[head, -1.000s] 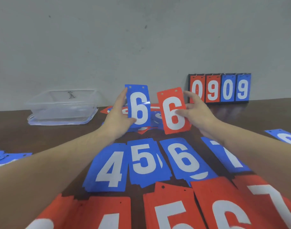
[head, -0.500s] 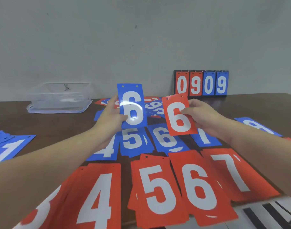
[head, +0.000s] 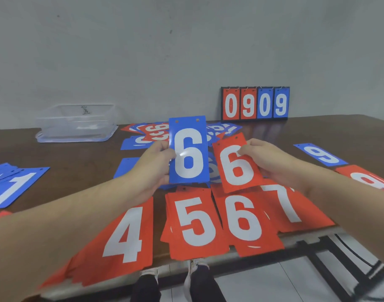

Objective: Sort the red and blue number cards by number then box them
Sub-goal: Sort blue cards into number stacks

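Note:
My left hand (head: pixel 153 165) pinches a blue 6 card (head: pixel 188 150) by its left edge and holds it upright above the table. My right hand (head: pixel 266 159) pinches a red 6 card (head: pixel 235 164) at its right side, tilted, just above the red 6 pile (head: pixel 245 223). Red piles of 4 (head: pixel 123 238), 5 (head: pixel 194 223) and 7 (head: pixel 293 208) lie along the front edge. Blue piles behind them are mostly hidden by the held cards. An unsorted heap of cards (head: pixel 158 131) lies farther back. The clear plastic box (head: pixel 76 124) stands at the back left.
A scoreboard stand (head: pixel 255 103) reading 0909 is at the back wall. A blue 1 pile (head: pixel 14 186) lies at the left, a blue 9 card (head: pixel 320 154) and a red card (head: pixel 369 178) at the right. The table's front edge (head: pixel 299 237) is close, with legs and shoes below.
Both hands have drawn the two 6 cards nearer and lower. The red 6 now hovers over the red 6 pile. The view has tipped down, showing the front edge and floor.

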